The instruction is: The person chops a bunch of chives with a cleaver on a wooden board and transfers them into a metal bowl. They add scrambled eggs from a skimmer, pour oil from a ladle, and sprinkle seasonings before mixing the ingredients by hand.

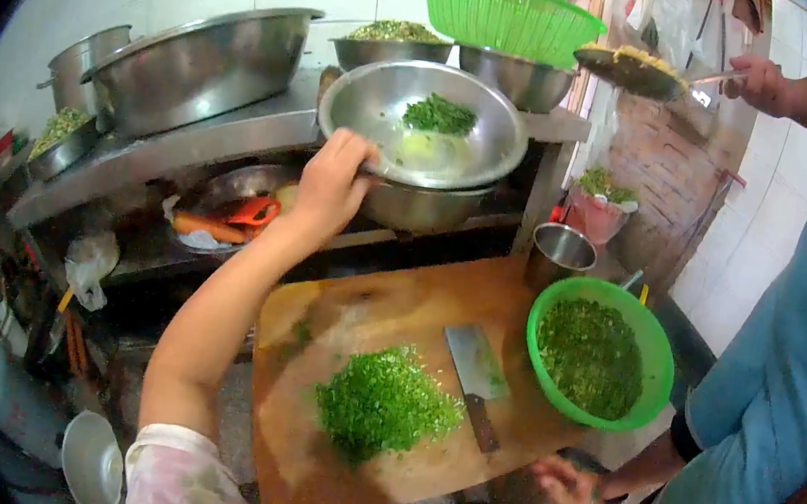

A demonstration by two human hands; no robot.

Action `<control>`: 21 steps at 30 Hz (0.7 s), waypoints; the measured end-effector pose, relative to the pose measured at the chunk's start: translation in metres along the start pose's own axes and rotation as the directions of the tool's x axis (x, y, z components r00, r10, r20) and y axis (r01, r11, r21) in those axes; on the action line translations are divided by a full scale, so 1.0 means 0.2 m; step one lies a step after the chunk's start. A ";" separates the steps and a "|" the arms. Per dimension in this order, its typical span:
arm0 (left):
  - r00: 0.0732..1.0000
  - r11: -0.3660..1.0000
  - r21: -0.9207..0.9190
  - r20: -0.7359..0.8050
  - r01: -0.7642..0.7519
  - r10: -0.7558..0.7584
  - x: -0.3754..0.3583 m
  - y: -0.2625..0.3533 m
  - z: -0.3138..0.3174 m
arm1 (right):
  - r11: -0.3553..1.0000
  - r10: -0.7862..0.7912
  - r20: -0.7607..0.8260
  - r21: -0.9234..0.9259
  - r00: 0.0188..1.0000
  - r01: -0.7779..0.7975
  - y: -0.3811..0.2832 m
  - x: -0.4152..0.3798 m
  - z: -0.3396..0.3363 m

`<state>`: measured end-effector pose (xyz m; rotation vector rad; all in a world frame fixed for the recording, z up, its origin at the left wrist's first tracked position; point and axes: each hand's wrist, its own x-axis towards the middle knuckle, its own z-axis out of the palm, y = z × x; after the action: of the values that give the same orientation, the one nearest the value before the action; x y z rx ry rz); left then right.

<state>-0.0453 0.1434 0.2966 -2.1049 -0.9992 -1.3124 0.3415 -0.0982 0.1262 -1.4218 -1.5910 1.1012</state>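
My left hand [334, 178] reaches up and grips the near-left rim of a steel bowl [494, 127], fingers closed round the edge. Inside that bowl lies a bunch of chopped greens [440, 113]. At the lower right, my right hand [573, 497] is held off the board's edge with fingers apart and nothing in them. A heap of finely chopped green onion [383, 403] rests on the wooden cutting board [282, 459]. Beside the heap, a cleaver [477, 362] lies flat, bits of green on its blade.
On the board's right stand a green colander [666, 370] of chopped greens and a steel pot [562, 251]. A large steel basin [203, 76] and a green basket [513, 19] occupy the back shelf. At right, another person [768, 398] holds a strainer [637, 71] with yellowish food.
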 end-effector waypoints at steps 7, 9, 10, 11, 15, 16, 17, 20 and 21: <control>0.981 0.969 -0.246 0.179 -0.030 0.076 -0.59 0.29 -0.22 | 0.918 -0.117 -0.019 0.379 0.993 0.115 -0.19 0.35 0.14; 0.974 0.951 -0.309 0.206 -0.022 0.090 -0.74 0.34 -0.23 | 0.797 -0.055 0.039 0.603 0.998 0.020 -0.22 0.40 0.17; 0.964 0.939 -0.344 0.248 -0.009 0.100 -0.81 0.36 -0.23 | 0.754 -0.029 0.090 0.656 0.996 -0.037 -0.21 0.41 0.18; 0.951 0.924 -0.382 0.289 0.014 0.105 -0.86 0.35 -0.22 | 0.758 0.018 0.022 0.651 1.000 -0.028 -0.26 0.44 0.22; 0.546 0.640 -0.404 0.837 0.654 -0.029 -1.02 0.40 -0.24 | 0.860 0.271 -0.112 0.475 0.956 -0.188 -0.10 0.43 0.32; 0.294 0.510 -0.238 0.955 0.826 -0.030 -1.01 0.41 -0.26 | 0.874 0.316 -0.113 0.422 0.942 -0.242 -0.10 0.41 0.31; 0.533 0.615 -0.404 0.846 0.677 -0.030 -1.02 0.44 -0.27 | 0.883 0.358 -0.119 0.366 0.926 -0.294 -0.10 0.38 0.29; 0.825 0.472 -0.701 0.555 0.535 -0.111 -1.14 0.56 -0.32 | 0.890 0.392 -0.180 0.322 0.902 -0.322 0.01 0.23 0.17; 0.702 0.084 -0.704 0.677 0.705 -0.220 -1.20 0.61 -0.31 | 0.898 0.381 -0.186 0.308 0.905 -0.315 0.02 0.17 0.14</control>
<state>-0.0519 -0.0572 0.1062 -3.2622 -1.3499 -2.3408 0.3138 -0.0677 0.1110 -1.6206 -0.9890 1.2397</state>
